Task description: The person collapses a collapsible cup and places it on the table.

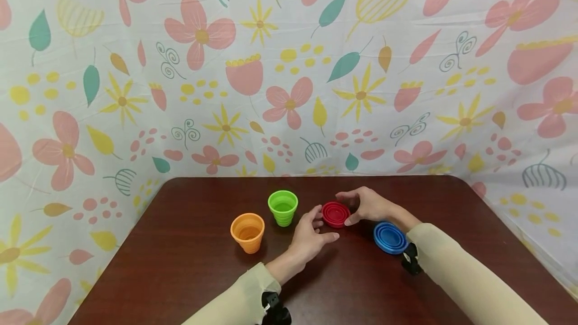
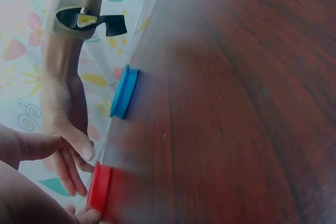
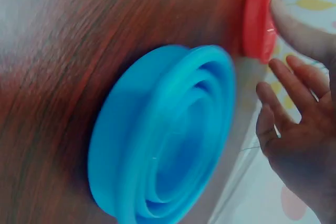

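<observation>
Roughly half through, judging by how the four cups stand on the table (image 1: pixel 189 265): two tall, two flat. Orange collapsible cup (image 1: pixel 248 233) and green collapsible cup (image 1: pixel 283 209) both upright at full height, left side, near each other but apart, mouths up, no hand on either. Red collapsible cup (image 1: pixel 335 214) squashed into a low ringed disc, right of the green one, between the two hands. Blue collapsible cup (image 1: pixel 390 238) also flat, rings nested, farther right, just under the right forearm; nobody is holding it.

Red cup is the one in work. Right hand (image 1: pixel 372 204) curls round its right side, thumb at the near edge, index finger at the far edge. Left hand (image 1: pixel 307 239) comes in from the left, fingers extended and loosely spread, fingertips at the rim, thumb well off it. Hands are apart, one each side of the cup. Left wrist view is blurred and cuts off the red cup's lower end, so can't tell how firm either contact is.

Status: red is flat and sits low on the table, not lifted. Its shape matches blue, not the tall pair, so I'd count no height change on it yet. Blue looks untouched at this moment. All four cups stand separately, none stacked or nested in another.
</observation>
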{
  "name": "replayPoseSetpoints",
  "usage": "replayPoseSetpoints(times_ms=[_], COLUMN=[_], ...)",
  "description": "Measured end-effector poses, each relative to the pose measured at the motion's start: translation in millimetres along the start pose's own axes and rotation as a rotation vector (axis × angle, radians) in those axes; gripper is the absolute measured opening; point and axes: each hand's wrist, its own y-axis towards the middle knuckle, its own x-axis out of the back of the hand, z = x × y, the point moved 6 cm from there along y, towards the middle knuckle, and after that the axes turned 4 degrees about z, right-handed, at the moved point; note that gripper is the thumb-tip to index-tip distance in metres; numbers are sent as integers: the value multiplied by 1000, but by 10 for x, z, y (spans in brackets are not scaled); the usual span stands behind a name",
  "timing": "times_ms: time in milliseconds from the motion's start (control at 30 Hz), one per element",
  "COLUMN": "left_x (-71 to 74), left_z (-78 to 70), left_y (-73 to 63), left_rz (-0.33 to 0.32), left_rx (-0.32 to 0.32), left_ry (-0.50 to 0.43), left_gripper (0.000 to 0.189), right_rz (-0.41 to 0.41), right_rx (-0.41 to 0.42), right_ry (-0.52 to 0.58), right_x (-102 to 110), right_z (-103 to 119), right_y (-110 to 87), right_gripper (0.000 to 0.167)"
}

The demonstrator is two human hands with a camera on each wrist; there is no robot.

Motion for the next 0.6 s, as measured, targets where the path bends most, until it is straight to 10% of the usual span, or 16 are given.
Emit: replayPoseSetpoints(times_ms=[600], left_x=[167], left_z=[-360], left_y=[-554], left_rz=[172], left_rx=[-186], left_ry=[22], left_gripper=[29], right_rz=[-284], right_rx=[101], right_ry=[-35], right_x=[-287], right_z=[785], right_y=[-695], right_gripper=[44])
